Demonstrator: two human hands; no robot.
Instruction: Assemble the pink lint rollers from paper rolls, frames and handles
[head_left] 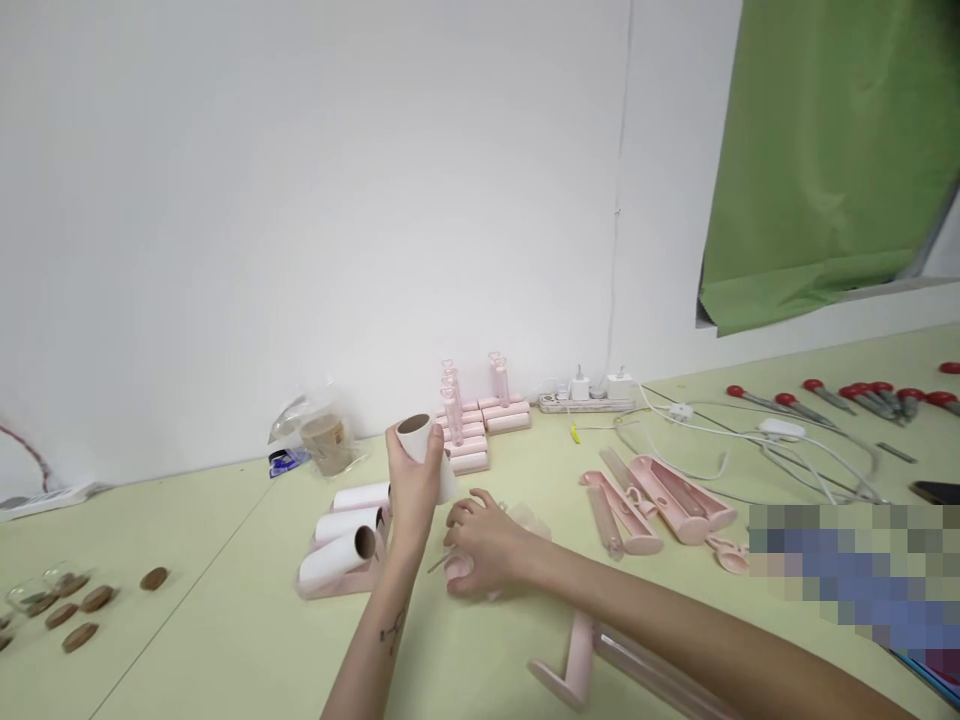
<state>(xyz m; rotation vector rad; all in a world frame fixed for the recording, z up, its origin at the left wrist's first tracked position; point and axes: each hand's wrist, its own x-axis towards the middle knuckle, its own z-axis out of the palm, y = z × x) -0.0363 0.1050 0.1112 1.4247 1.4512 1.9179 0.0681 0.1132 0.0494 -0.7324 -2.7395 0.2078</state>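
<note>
My left hand (416, 475) is wrapped round a white paper roll with a brown cardboard core (415, 427), held tilted above the table. To its right, my right hand (480, 550) is low over the table with fingers curled round a small pink plastic piece (457, 567), partly hidden by the hand. Translucent parts (529, 520) lie just behind that hand. Left of my left forearm, several white rolls (337, 560) rest on pink holders. Under my right forearm are a pink bracket-shaped part (574, 670) and a clear tube (652, 665).
Assembled pink rollers (469, 440) are stacked by the wall. Pink shells (667, 500) lie to the right, near white cables (750, 445) and a power strip (585, 402). Red-handled tools (802, 405) are at far right; wooden discs (97, 598) at far left. A bagged tape roll (326, 445) stands behind.
</note>
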